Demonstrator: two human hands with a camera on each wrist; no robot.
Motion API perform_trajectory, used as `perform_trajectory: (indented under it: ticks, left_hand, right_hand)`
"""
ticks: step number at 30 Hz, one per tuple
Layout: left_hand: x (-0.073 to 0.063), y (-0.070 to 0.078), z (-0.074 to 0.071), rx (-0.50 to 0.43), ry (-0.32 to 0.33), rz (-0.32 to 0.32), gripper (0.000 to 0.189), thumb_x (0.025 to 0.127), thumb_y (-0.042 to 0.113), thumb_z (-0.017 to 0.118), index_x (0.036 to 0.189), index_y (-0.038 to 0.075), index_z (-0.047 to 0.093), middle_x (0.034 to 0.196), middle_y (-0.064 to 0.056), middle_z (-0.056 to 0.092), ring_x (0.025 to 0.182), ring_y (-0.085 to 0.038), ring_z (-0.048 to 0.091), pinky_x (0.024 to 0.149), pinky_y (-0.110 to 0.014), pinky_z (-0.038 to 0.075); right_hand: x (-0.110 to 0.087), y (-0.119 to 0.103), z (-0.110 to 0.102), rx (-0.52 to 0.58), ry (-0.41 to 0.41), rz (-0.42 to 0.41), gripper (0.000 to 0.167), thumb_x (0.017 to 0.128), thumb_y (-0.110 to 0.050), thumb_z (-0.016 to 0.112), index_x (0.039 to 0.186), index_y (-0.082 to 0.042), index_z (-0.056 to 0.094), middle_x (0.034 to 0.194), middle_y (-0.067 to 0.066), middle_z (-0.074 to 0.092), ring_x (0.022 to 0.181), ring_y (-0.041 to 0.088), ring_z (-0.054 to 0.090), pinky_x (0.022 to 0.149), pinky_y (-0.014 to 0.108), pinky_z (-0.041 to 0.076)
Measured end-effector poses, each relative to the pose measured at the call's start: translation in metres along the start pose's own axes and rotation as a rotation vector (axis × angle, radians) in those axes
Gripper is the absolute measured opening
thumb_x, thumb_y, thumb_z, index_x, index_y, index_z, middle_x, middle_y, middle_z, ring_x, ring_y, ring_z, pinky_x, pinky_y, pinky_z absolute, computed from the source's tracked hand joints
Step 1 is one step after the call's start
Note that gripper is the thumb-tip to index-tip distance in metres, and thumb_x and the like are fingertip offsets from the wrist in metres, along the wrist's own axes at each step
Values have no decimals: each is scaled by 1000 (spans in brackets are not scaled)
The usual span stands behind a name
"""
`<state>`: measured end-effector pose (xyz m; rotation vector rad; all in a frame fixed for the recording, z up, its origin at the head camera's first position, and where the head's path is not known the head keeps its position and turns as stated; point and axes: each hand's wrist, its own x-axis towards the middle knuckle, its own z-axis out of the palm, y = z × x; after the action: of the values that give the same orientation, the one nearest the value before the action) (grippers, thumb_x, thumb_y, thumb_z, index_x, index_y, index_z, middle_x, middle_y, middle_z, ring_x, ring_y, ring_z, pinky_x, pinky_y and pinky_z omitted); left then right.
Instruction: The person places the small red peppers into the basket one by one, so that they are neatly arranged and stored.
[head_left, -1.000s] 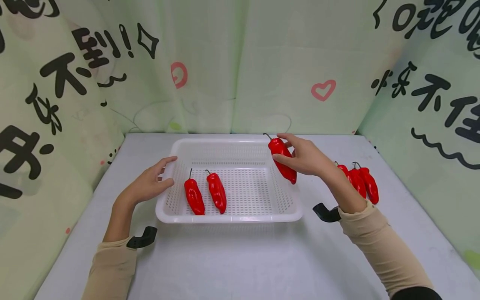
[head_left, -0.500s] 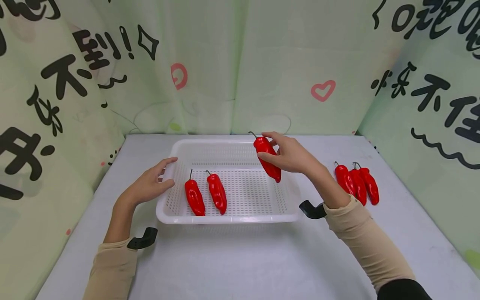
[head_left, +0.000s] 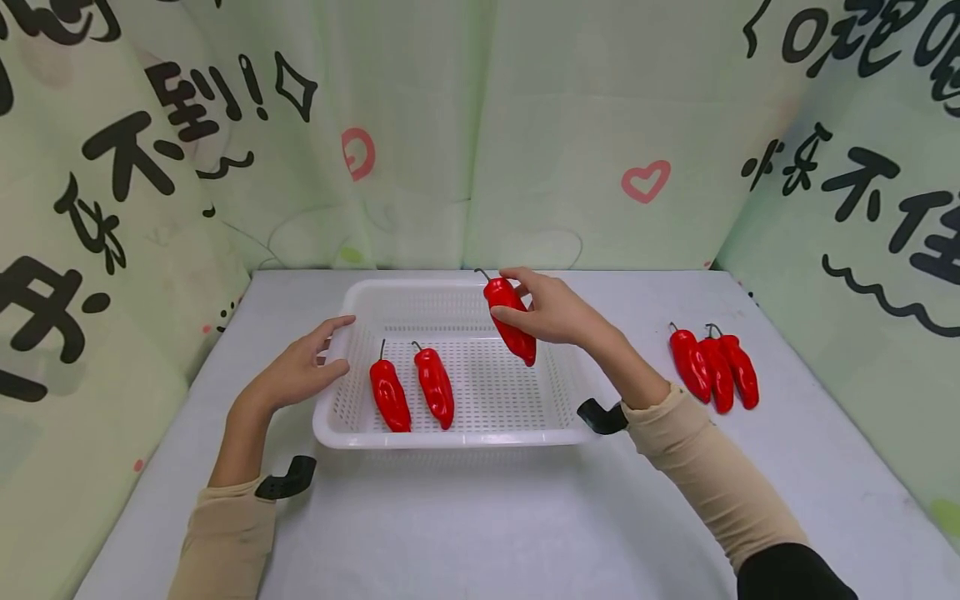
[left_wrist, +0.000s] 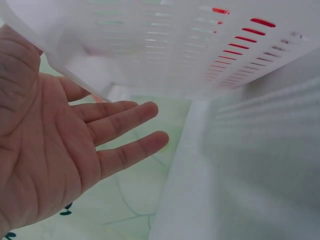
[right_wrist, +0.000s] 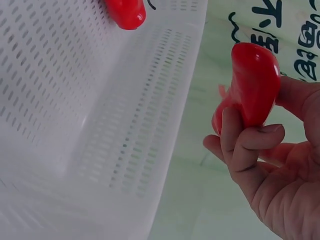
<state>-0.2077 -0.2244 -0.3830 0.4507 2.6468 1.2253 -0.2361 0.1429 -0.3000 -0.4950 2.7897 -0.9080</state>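
Note:
A white perforated plastic basket (head_left: 450, 439) stands on the table. Two red chili peppers (head_left: 433, 387) lie in its left half, side by side. Over the basket's right half, my right hand (head_left: 551, 312) grips another red pepper (head_left: 510, 321) between thumb and fingers, its stem pointing up and left. From the right wrist, that pepper's glossy tip (right_wrist: 255, 75) faces the camera. At the basket's left wall is my left hand (head_left: 300, 367), thumb and index finger by the rim. The left wrist view shows its other fingers (left_wrist: 127, 122) straight, below the rim; the thumb is hidden there.
Three more red peppers (head_left: 717, 383) lie close together on the table, right of the basket. A white cloth (head_left: 465, 517) covers the table. Pale green curtains (head_left: 555, 125) with black writing and pink hearts surround it at the back and sides.
My right hand has carried its pepper leftward, from the basket's right rim to over its inside. The three peppers on the right are now fully uncovered by the arm. The left hand stays put.

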Motion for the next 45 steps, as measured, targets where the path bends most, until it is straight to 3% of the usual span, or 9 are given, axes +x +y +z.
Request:
perform_trajectory:
  ticks: [6, 12, 24, 33, 45]
  left_hand:
    - [0, 2, 0, -5, -2, 0, 72, 96, 14, 57, 160, 8, 26, 158, -27, 37, 139, -54, 42, 96, -65, 52]
    - [0, 1, 0, -15, -6, 4, 71, 96, 14, 57, 160, 8, 26, 158, -26, 37, 138, -53, 43, 95, -64, 53]
    - [1, -1, 1, -22, -14, 8, 71, 96, 14, 57, 160, 8, 26, 159, -26, 35, 139, -53, 41, 95, -64, 53]
    - [0, -1, 0, -21, -12, 4, 72, 96, 14, 58, 160, 8, 26, 159, -26, 35, 138, -53, 42, 94, -64, 53]
    - [1, -2, 0, -11, -9, 12, 71, 96, 13, 56, 160, 8, 26, 159, -26, 36, 139, -53, 42, 96, -65, 52]
  right_hand:
    - [8, -1, 9, -14, -29, -5, 68, 96, -29, 66, 154, -5, 39, 133, 20, 60, 100, 32, 67, 79, 38, 63]
    - [17, -2, 16, -52, -66, 6, 68, 96, -29, 66, 154, -3, 38, 133, 21, 61, 107, 33, 66, 81, 39, 63]
    - [30, -2, 33, -49, -211, 36, 68, 98, -28, 64, 155, -2, 36, 129, 20, 63, 106, 29, 66, 83, 35, 62]
    - [41, -1, 53, -97, -298, 104, 67, 98, -25, 65, 154, -2, 37, 125, 18, 63, 101, 25, 64, 80, 31, 62]
    - [50, -3, 73, -126, -339, 132, 67, 98, -24, 67, 154, -2, 37, 119, 15, 63, 97, 23, 63, 76, 28, 62]
